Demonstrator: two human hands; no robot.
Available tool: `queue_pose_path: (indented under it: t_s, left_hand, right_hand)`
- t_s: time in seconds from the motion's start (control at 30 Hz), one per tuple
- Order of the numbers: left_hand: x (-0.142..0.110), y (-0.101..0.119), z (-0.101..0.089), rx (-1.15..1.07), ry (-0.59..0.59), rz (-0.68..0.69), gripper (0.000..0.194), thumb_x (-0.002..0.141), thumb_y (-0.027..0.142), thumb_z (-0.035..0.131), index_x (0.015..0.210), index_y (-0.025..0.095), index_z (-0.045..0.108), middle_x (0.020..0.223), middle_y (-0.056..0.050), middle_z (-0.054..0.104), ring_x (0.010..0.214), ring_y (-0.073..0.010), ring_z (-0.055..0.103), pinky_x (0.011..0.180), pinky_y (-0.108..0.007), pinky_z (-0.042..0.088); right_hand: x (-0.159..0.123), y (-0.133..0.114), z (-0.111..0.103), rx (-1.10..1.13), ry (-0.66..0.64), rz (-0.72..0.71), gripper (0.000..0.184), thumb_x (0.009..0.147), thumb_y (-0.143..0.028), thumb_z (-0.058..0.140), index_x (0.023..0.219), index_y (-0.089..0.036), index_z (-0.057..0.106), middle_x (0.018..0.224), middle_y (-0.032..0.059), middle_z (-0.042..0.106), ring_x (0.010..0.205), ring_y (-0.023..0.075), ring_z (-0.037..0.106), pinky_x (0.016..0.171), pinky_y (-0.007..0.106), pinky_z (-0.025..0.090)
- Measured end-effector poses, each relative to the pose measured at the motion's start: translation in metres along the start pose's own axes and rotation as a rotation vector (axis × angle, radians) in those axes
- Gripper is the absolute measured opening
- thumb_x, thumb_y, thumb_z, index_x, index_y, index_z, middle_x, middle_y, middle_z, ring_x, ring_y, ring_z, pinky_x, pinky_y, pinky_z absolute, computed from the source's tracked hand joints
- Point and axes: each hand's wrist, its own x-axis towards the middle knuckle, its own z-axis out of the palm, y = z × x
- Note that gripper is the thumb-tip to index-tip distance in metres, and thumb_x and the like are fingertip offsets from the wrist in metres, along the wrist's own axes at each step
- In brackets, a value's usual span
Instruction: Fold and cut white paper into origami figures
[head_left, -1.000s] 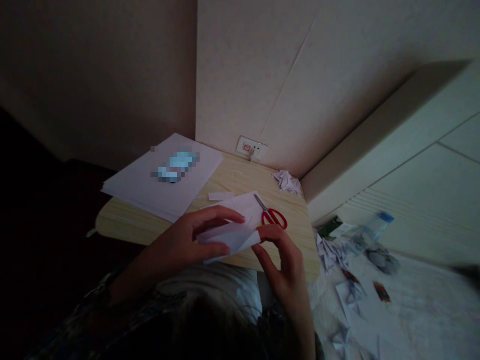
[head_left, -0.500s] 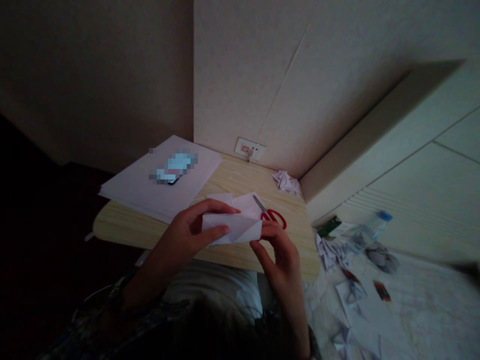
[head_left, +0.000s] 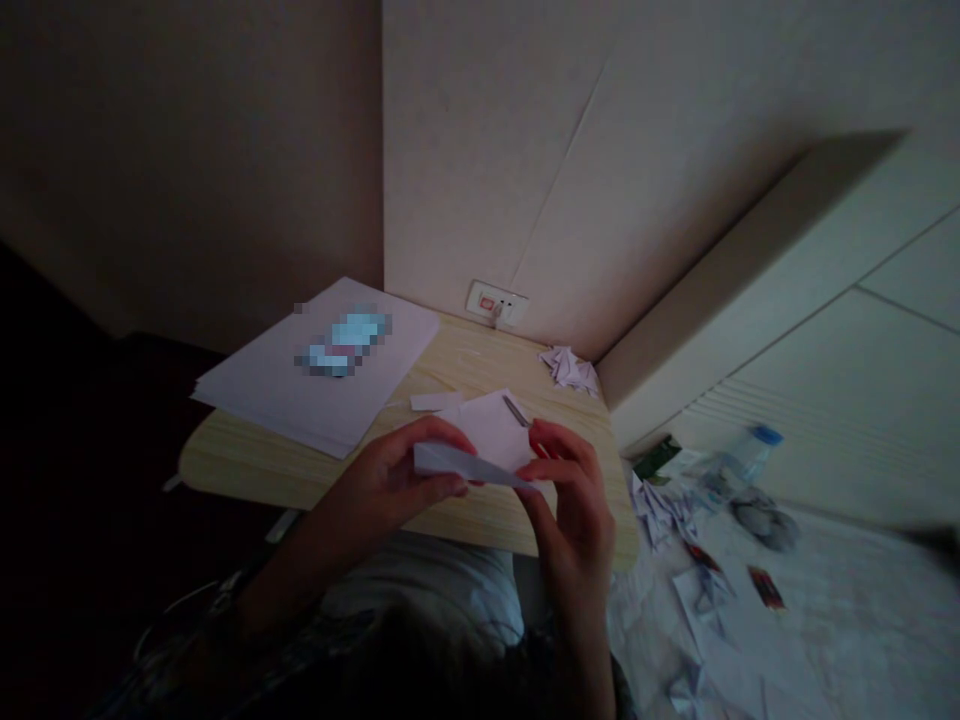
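Observation:
Both my hands hold a folded piece of white paper (head_left: 465, 463) just above the near edge of a small light wooden table (head_left: 247, 462). My left hand (head_left: 397, 480) pinches its left end between thumb and fingers. My right hand (head_left: 570, 490) grips its right end, fingers curled over the top. Another white sheet (head_left: 491, 425) lies flat on the table behind the folded piece. The metal blades of a pair of scissors (head_left: 517, 411) show beyond it; my right hand hides the handles.
A stack of white sheets (head_left: 315, 365) lies on the table's far left, a paper strip (head_left: 435, 401) at mid-table, a crumpled folded paper (head_left: 570, 368) at the far right corner. A wall socket (head_left: 491, 300) sits behind. Paper pieces and a plastic bottle (head_left: 739, 462) litter the bed at right.
The folded paper has been lifted and turned nearly edge-on to me. My right hand has moved up over the scissors' red handles, now hidden.

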Motion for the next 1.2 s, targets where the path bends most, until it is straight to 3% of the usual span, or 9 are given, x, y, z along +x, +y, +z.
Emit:
queue_pose_path:
  t_s: [0.27,0.6,0.87,0.93,1.2]
  left_hand:
    - [-0.002,-0.006,-0.007,0.221,-0.048,0.156,0.007,0.082,0.019,0.065,0.081,0.023,0.071,0.081,0.003,0.073,0.081,-0.0156,0.069,0.078,-0.024,0.052]
    - [-0.002,-0.006,-0.008,0.366,-0.046,0.186,0.008,0.084,0.022,0.064,0.081,0.023,0.071,0.08,0.002,0.073,0.079,-0.0167,0.067,0.074,-0.025,0.049]
    - [-0.004,-0.009,-0.007,0.506,-0.055,0.345,0.011,0.085,0.016,0.061,0.084,0.022,0.07,0.095,0.0,0.07,0.098,-0.0177,0.064,0.088,-0.025,0.044]
    - [-0.003,-0.008,-0.005,0.497,-0.058,0.367,0.012,0.086,0.014,0.06,0.085,0.022,0.068,0.093,0.001,0.07,0.095,-0.0164,0.064,0.087,-0.024,0.044]
    - [-0.007,0.0,0.0,0.525,-0.099,0.328,0.019,0.086,0.013,0.059,0.101,0.023,0.064,0.103,0.0,0.071,0.098,-0.017,0.065,0.09,-0.024,0.046]
  right_hand:
    - [0.0,-0.001,-0.002,-0.015,-0.013,-0.008,0.023,0.087,-0.008,0.059,0.093,-0.03,0.065,0.117,0.0,0.061,0.115,0.0196,0.054,0.103,0.04,0.038]
    - [0.0,0.0,-0.004,-0.008,-0.043,-0.006,0.022,0.086,-0.01,0.06,0.095,-0.029,0.067,0.116,0.0036,0.06,0.115,0.0242,0.055,0.102,0.047,0.04]
    - [-0.002,-0.003,-0.001,-0.023,-0.043,-0.01,0.017,0.088,-0.014,0.058,0.092,-0.029,0.067,0.114,0.0029,0.061,0.115,0.0224,0.055,0.1,0.041,0.042]
    - [-0.002,-0.004,0.0,-0.017,-0.034,-0.007,0.018,0.087,-0.013,0.059,0.092,-0.029,0.067,0.113,0.0026,0.061,0.115,0.0219,0.054,0.099,0.039,0.042]
    - [-0.004,-0.009,0.011,-0.027,0.024,0.06,0.023,0.08,-0.009,0.061,0.094,-0.027,0.062,0.108,0.0034,0.055,0.113,0.0242,0.051,0.092,0.041,0.044]
